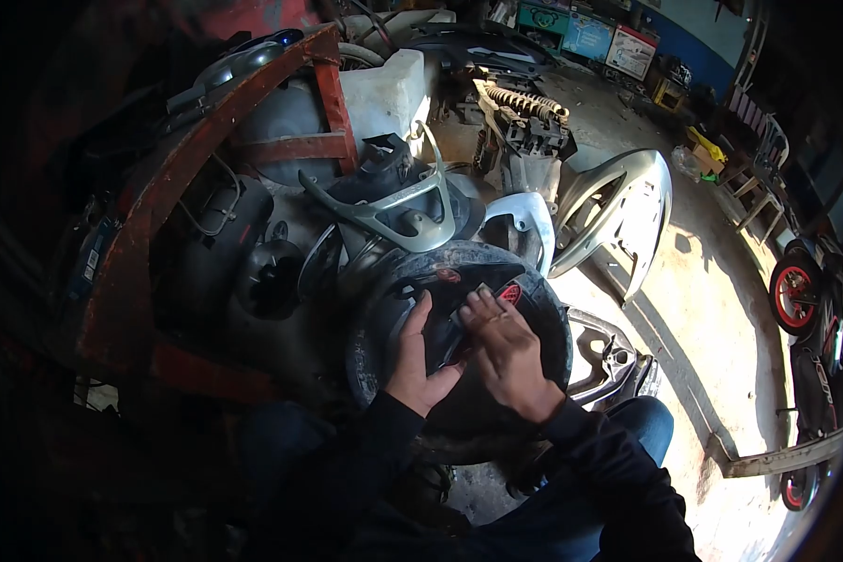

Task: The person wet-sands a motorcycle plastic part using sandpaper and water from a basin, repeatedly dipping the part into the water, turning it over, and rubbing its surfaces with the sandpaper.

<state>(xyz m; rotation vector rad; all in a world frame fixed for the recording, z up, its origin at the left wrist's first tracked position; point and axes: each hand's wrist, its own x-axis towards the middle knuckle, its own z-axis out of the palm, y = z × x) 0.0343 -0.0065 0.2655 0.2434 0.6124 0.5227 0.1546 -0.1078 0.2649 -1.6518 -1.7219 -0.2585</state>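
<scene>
My left hand [417, 361] holds a dark, glossy plastic panel [442, 339] from its left side, with the thumb up and the other fingers partly hidden beneath it. My right hand [506, 347] presses on the panel from the right, its fingers bent and close together. Whether something thin lies under those fingers is hidden. Just past the right fingertips shows a red patterned patch [510, 296]. Both hands are above a wide, round black tub [365, 348] with a worn, dusty rim, between my knees.
Silver-grey motorcycle fairings [431, 225] lie beyond the tub, with a larger one [618, 215] to the right. A red metal frame [140, 225] stands on the left. A shock spring [529, 101] sits farther back. At far right is a motorcycle with a red-rimmed wheel [794, 294].
</scene>
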